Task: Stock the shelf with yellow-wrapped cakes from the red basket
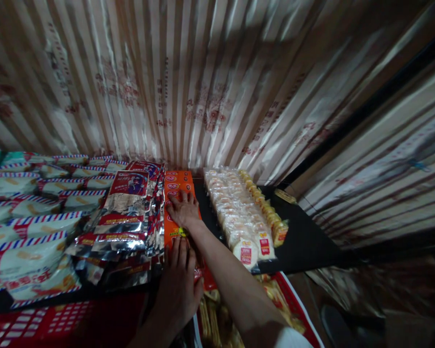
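Orange snack packets (177,181) lie in an overlapping row on the black tabletop (304,241). My right hand (184,209) rests flat on their upper part, fingers spread. Lower on the same row, the outstretched fingers of my left hand (181,266) touch the packets' near end; its thumb stands apart. Left of my hands is a pile of silver and dark-red foil pouches (125,208). To the right, round white crackers in clear wrappers (235,212) stand in two rows, beside a row of yellow wrapped snacks (268,212). My hands cover part of the orange packets.
White snack bags with red-and-blue striped edges (32,261) fill the left side. Below the table edge are a red plastic basket (39,324) and a white-rimmed red container (300,304) of yellow packets. One yellow packet (285,196) lies near the back corner. Striped sheeting (188,87) hangs behind.
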`<act>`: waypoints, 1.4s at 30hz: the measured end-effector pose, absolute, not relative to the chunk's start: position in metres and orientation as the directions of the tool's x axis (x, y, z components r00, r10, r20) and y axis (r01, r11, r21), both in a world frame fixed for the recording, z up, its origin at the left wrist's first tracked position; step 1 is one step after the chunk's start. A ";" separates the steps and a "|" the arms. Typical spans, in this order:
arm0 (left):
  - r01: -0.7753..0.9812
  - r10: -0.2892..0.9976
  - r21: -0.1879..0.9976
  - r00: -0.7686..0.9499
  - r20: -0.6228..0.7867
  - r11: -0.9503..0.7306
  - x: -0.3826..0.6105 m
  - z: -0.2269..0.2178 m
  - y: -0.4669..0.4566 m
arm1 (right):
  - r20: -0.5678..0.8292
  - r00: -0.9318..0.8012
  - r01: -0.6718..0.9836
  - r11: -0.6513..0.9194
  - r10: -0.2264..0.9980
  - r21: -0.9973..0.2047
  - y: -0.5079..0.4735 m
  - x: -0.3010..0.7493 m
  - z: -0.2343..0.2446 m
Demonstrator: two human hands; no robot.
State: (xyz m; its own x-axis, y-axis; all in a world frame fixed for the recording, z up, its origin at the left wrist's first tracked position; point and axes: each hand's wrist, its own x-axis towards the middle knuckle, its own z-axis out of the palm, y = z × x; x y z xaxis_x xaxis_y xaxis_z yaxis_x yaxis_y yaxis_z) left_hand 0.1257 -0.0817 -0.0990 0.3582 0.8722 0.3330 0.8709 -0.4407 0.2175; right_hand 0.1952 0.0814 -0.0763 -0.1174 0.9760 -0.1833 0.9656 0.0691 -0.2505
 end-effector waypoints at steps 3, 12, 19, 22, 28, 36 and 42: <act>0.859 0.874 0.234 0.380 0.303 -0.455 0.124 -0.100 -0.081 | -0.135 -0.096 0.966 0.059 0.986 -0.251 0.081 0.191 -0.079; 0.859 0.886 0.254 0.378 0.268 -0.443 0.124 -0.095 -0.080 | -0.064 -0.255 0.945 0.235 0.965 -0.230 0.085 0.186 -0.077; 0.859 0.881 0.250 0.373 0.290 -0.446 0.124 -0.099 -0.081 | -0.176 -0.248 0.953 0.207 0.953 -0.223 0.091 0.182 -0.075; 0.856 0.870 0.228 0.393 0.298 -0.465 0.123 -0.100 -0.082 | -0.168 -0.243 0.953 0.203 0.955 -0.225 0.089 0.181 -0.075; 0.858 0.871 0.221 0.394 0.293 -0.463 0.122 -0.097 -0.082 | -0.134 -0.231 0.951 0.194 0.964 -0.241 0.087 0.181 -0.082; 0.860 0.861 0.199 0.397 0.319 -0.470 0.123 -0.100 -0.081 | -0.079 -0.223 0.943 0.194 0.972 -0.272 0.087 0.180 -0.084; 0.868 0.884 0.240 0.362 0.296 -0.436 0.126 -0.095 -0.079 | 0.046 -0.155 0.906 0.161 0.987 -0.393 0.092 0.194 -0.071</act>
